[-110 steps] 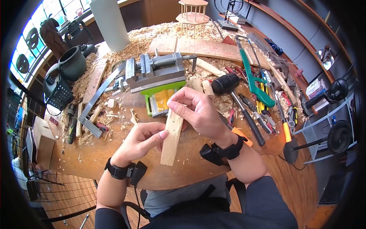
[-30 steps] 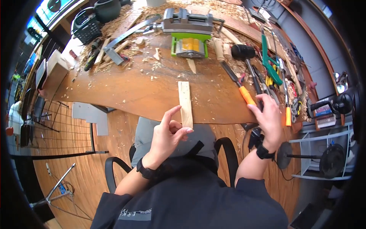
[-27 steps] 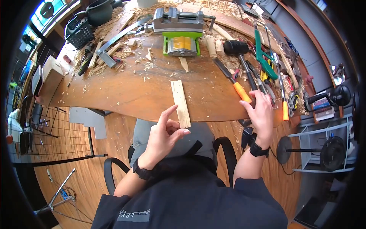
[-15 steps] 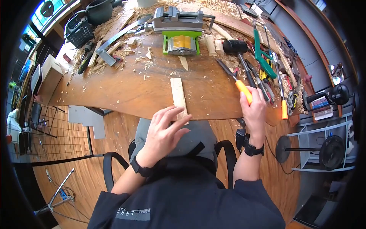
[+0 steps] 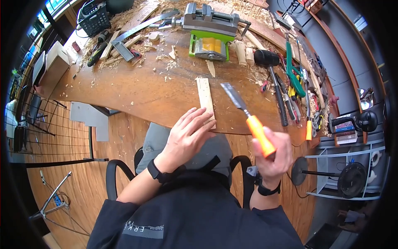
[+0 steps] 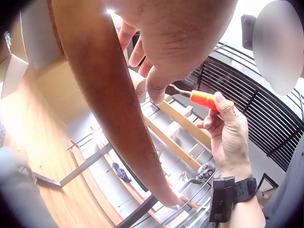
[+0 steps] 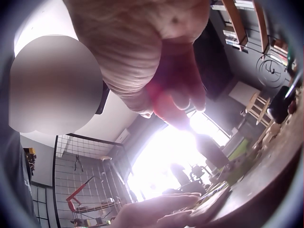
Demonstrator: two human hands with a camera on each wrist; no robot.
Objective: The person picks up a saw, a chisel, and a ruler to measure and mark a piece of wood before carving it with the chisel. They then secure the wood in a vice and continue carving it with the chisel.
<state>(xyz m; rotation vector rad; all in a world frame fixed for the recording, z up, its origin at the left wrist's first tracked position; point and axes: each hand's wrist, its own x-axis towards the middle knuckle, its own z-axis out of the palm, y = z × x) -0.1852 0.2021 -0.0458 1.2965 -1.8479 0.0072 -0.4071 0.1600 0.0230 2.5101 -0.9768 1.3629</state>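
Note:
A flat pale wooden strip (image 5: 204,93) lies on the brown table, its near end at the front edge. My left hand (image 5: 186,135) rests over that near end, fingers extended across the wood and hiding part of it. In my right hand (image 5: 275,153) is a chisel (image 5: 258,129), gripped by its orange handle and raised near the table's front edge. The chisel's flat metal blade points forward and left, toward the strip but apart from it. From the left wrist view, the thumb lies along the orange handle (image 6: 204,99).
A grey vise (image 5: 209,23) on a green base stands at the back. To the right lie a black mallet (image 5: 265,58), a green-handled saw (image 5: 293,76) and several other tools. A metal square (image 5: 124,50) and wood shavings are at the left. The table's front edge (image 5: 145,117) curves past my lap.
The strip went from both hands down onto the table. My right hand reached the chisel at the right, picked it up and brought it left. My left hand's fingers spread over the strip.

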